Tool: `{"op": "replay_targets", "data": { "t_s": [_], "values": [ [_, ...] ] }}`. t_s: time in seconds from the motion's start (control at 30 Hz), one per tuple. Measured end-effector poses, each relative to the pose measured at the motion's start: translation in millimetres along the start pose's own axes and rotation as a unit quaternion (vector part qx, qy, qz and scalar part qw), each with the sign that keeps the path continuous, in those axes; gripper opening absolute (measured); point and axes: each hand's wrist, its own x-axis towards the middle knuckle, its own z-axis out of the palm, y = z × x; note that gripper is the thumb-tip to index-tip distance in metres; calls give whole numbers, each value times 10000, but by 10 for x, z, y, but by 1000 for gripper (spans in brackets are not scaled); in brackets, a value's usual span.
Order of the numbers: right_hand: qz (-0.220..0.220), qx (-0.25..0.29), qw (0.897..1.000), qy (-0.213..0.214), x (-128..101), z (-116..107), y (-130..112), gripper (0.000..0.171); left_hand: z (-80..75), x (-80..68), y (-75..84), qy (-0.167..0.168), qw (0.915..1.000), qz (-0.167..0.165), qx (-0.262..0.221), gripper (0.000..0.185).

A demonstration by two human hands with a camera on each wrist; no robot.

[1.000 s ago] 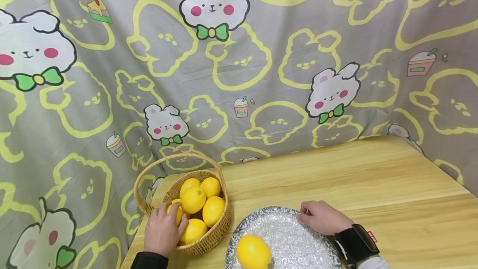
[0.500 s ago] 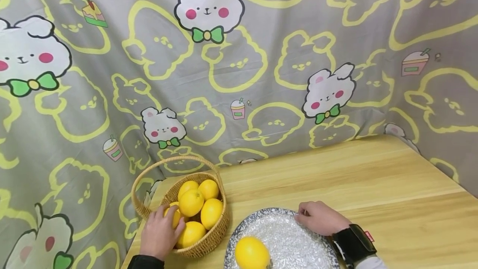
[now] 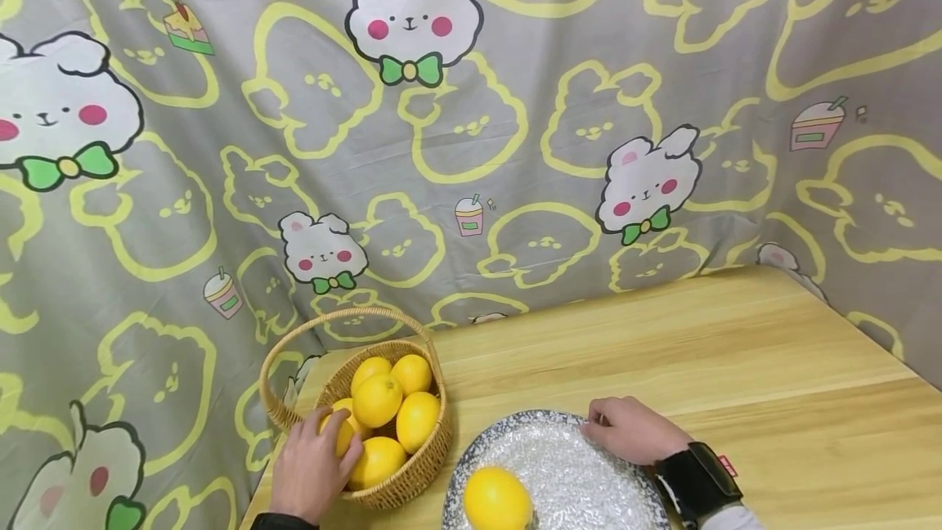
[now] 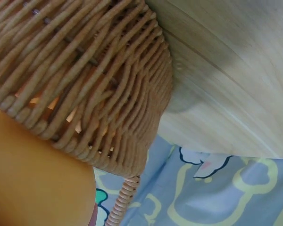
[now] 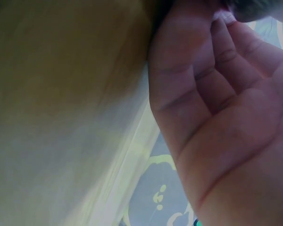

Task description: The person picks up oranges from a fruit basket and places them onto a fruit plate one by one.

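My left hand (image 3: 311, 464) grips a yellow lemon (image 3: 337, 432) at the near left rim of a wicker basket (image 3: 401, 487). Several more lemons (image 3: 379, 399) lie in the basket beside it. Close up in the left wrist view, the held lemon (image 4: 37, 169) bulges past the woven rim (image 4: 94, 155); the fingers are hidden there. My right hand (image 3: 636, 432) pinches the far right rim of a speckled grey plate (image 3: 581, 473). Its curled fingers (image 5: 221, 70) meet the dark plate edge (image 5: 257, 7) in the right wrist view. One lemon (image 3: 497, 499) sits on the plate's left part.
The basket's tall arched handle (image 3: 353, 313) rises above the lemons. Both basket and plate stand on a wooden table (image 3: 699, 334). Behind and to the sides hangs a grey curtain (image 3: 515, 145) with rabbit prints, close to the table's edges.
My left hand has drawn slightly back towards the near left with its lemon, uncovering more of the lemon behind. The right hand stays at the plate rim. The head view has shifted a little.
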Motion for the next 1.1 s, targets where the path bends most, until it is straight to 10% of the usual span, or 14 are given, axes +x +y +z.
{"op": "replay_targets", "data": {
  "t_s": [1.1],
  "values": [
    [78,-2,9999,-94,13,1,-7,22,-329,-5,478,1033,9889,939,-501,32]
  ]
}}
